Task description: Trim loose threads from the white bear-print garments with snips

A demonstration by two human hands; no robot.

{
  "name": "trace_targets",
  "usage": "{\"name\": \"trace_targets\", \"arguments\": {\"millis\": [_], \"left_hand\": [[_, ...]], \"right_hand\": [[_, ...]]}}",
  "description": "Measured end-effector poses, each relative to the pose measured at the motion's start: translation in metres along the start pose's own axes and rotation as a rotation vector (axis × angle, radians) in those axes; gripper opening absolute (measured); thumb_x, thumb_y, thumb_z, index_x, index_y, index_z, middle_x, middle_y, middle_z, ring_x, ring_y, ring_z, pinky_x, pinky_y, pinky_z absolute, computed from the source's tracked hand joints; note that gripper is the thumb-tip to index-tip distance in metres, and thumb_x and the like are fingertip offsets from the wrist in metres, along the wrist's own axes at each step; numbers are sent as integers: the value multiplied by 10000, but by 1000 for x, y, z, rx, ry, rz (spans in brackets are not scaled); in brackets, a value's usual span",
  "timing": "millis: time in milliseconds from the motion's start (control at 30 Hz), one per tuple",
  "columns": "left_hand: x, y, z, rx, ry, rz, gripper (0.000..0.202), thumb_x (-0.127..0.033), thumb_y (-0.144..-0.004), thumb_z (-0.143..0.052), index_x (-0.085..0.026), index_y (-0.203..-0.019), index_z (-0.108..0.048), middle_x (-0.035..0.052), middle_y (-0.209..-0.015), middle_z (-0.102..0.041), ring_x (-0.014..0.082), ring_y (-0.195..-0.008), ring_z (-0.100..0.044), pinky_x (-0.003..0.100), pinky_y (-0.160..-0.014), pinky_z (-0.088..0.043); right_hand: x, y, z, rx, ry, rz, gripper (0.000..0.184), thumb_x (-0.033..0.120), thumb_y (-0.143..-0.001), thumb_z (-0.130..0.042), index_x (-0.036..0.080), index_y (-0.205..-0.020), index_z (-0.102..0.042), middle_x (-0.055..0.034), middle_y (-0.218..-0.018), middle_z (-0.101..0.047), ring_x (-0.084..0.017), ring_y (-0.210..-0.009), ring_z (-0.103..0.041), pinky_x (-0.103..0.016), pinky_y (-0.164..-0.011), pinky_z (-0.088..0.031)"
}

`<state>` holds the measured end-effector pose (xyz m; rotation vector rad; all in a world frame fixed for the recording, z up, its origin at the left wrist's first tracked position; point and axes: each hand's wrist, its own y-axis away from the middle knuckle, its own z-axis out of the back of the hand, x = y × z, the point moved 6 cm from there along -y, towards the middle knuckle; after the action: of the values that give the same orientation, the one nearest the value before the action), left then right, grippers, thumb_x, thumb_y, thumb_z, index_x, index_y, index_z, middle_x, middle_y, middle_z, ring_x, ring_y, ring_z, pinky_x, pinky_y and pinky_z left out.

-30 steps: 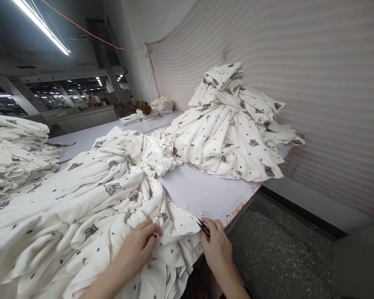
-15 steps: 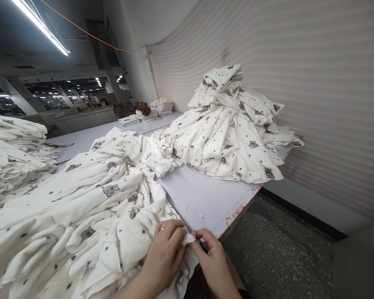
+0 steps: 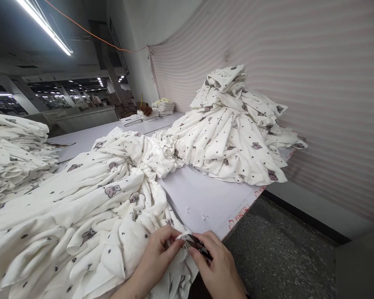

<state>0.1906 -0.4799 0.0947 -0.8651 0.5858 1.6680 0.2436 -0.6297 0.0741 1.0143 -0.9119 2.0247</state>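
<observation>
White fabric (image 3: 90, 207) printed with bears and small dark marks lies in loose folds across the table and down its near edge. My left hand (image 3: 160, 251) is closed, pinching an edge of this fabric between thumb and fingers. My right hand (image 3: 216, 259) is wrapped around a pair of small black thread snips (image 3: 199, 246). Their blades point left and are at the pinched edge, just beside my left fingertips. Whether the blades touch the cloth I cannot tell.
A tall heap of the same fabric (image 3: 227, 133) stands at the back right of the table (image 3: 193, 195). Another pile (image 3: 15, 158) is at the left. Folded stacks (image 3: 163, 107) sit at the far end. A striped cloth curtain (image 3: 299, 83) hangs along the right.
My right hand has turned, so the snips now point left at the cloth edge instead of upward. My left hand has shifted slightly and still pinches the edge.
</observation>
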Motion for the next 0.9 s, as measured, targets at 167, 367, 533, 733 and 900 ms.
{"name": "trace_targets", "arguments": {"millis": [167, 367, 533, 733, 900], "left_hand": [[2, 2, -1, -7, 18, -9, 242, -381, -875, -564, -187, -765, -658, 6, -700, -583, 164, -669, -529, 262, -617, -398], [4, -3, 1, 19, 104, -14, 222, -375, -876, -577, -200, -792, -685, 22, -799, -593, 183, -779, -573, 285, -716, -431], [2, -4, 1, 26, 130, -2, 240, -372, -871, -584, -187, -753, -680, 27, -780, -602, 186, -768, -579, 296, -733, -437], [1, -6, -2, 49, 160, 35, 211, -346, -864, -588, -187, -785, -701, 45, -815, -676, 207, -798, -613, 307, -743, -443], [9, -10, -5, 67, 245, 88, 141, -314, -858, -581, -185, -903, -615, 29, -815, -665, 191, -777, -607, 285, -705, -463]], "right_hand": [[4, -4, -3, 7, 106, -9, 201, 276, -901, -513, 242, -989, -691, -30, -866, -702, -199, -801, -687, -245, -680, -511], [3, -2, -1, -66, 6, 18, 203, 291, -899, -529, 234, -1011, -688, -38, -866, -704, -187, -795, -687, -217, -678, -520], [3, -4, -5, -43, 49, 21, 209, 277, -897, -535, 232, -1035, -687, -42, -895, -707, -201, -832, -688, -241, -702, -523], [1, -1, -2, -168, -62, 47, 163, 265, -884, -560, 219, -1001, -663, -54, -903, -692, -203, -854, -673, -248, -734, -532], [-2, -7, -22, -144, -244, 86, 220, 194, -851, -605, 227, -1067, -632, -52, -1030, -689, -192, -971, -653, -249, -843, -522]]}}
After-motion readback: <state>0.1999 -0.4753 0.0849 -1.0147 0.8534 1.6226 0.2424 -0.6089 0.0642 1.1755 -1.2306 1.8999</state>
